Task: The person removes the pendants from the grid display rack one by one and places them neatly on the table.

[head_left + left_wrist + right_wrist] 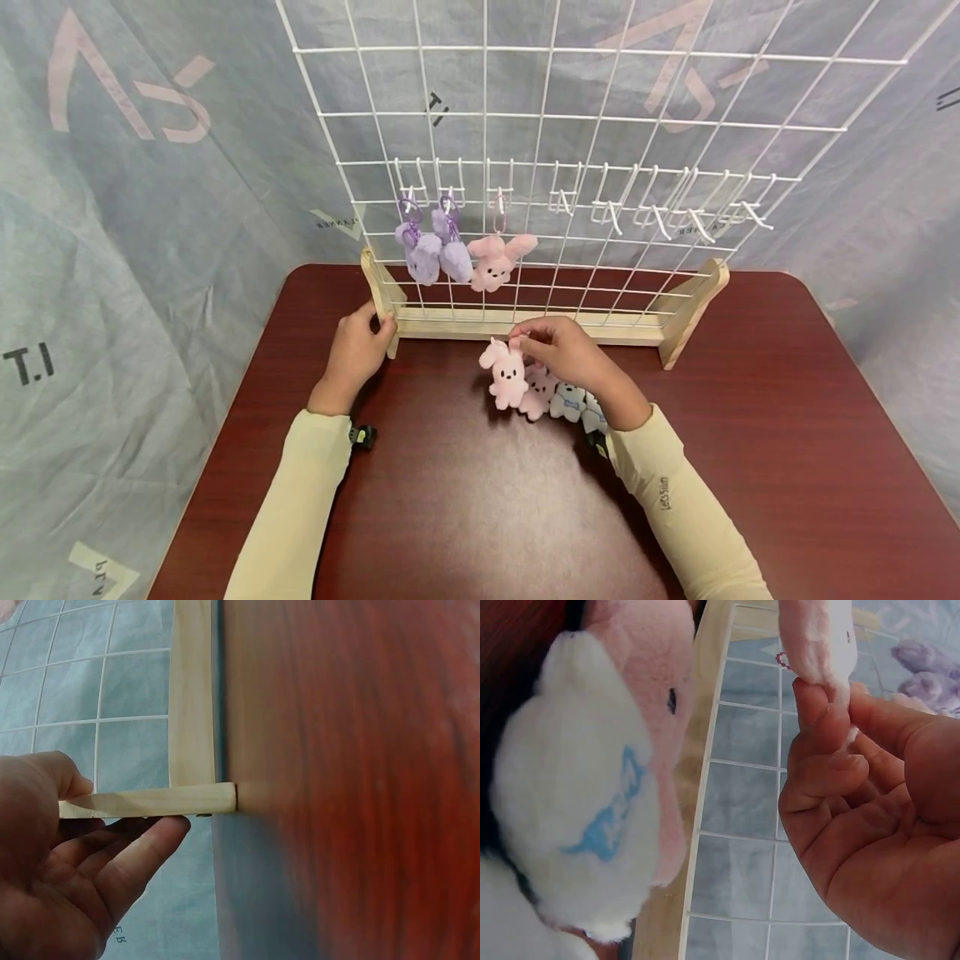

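My right hand pinches a pink plush bunny keychain by one ear between thumb and fingertips, in front of the rack's bottom rail. In the right wrist view the held bunny hangs partly out of frame. Beside it on the table are another pink plush and white plush toys with blue bows, partly covered by my right arm. At the rack's left end my left hand holds the wooden side foot, thumb on one face and fingers on the other.
A white wire grid stands upright on the dark red table. Two purple plush keychains and a pink bunny keychain hang from hooks at its left. Several bare hooks stick out farther right. Grey printed sheeting surrounds the table.
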### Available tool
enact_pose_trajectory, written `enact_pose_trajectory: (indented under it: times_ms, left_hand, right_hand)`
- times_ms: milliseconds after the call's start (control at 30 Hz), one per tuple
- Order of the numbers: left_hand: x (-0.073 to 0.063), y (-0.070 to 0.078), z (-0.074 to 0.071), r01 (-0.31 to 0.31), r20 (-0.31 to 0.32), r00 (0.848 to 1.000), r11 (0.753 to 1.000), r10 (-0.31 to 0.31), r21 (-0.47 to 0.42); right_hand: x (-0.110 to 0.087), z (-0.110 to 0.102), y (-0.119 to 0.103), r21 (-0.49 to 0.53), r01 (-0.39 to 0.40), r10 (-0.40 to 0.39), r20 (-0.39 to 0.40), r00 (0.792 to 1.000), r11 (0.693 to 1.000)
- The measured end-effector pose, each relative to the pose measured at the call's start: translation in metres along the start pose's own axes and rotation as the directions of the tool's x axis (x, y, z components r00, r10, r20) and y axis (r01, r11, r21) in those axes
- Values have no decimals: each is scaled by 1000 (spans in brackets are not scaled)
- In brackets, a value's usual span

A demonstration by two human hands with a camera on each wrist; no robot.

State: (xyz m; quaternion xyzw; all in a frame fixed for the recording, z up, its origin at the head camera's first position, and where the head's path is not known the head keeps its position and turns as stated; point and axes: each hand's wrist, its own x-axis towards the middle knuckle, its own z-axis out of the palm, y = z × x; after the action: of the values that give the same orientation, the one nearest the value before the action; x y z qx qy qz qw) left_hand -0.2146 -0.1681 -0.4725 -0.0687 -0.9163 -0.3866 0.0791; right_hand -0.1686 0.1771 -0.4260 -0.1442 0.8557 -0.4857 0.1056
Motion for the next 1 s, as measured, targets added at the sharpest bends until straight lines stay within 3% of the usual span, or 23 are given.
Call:
enact_pose_trajectory:
  times_ms: [267, 633, 1000]
  left_hand:
    - [0, 0, 0, 9, 2, 1000, 1000, -9, -2]
    - [0, 1, 0, 0, -4, 1000, 1000, 0, 7]
    - [-1, 1, -1, 11, 8, 1000, 1000, -11, -3]
  right_hand:
    - [5, 8, 10, -97, 3, 7, 101, 995, 995]
    - [4, 12, 17, -165, 22, 6, 167, 986, 986]
    - [6, 15, 19, -260, -15, 53, 141, 989, 965]
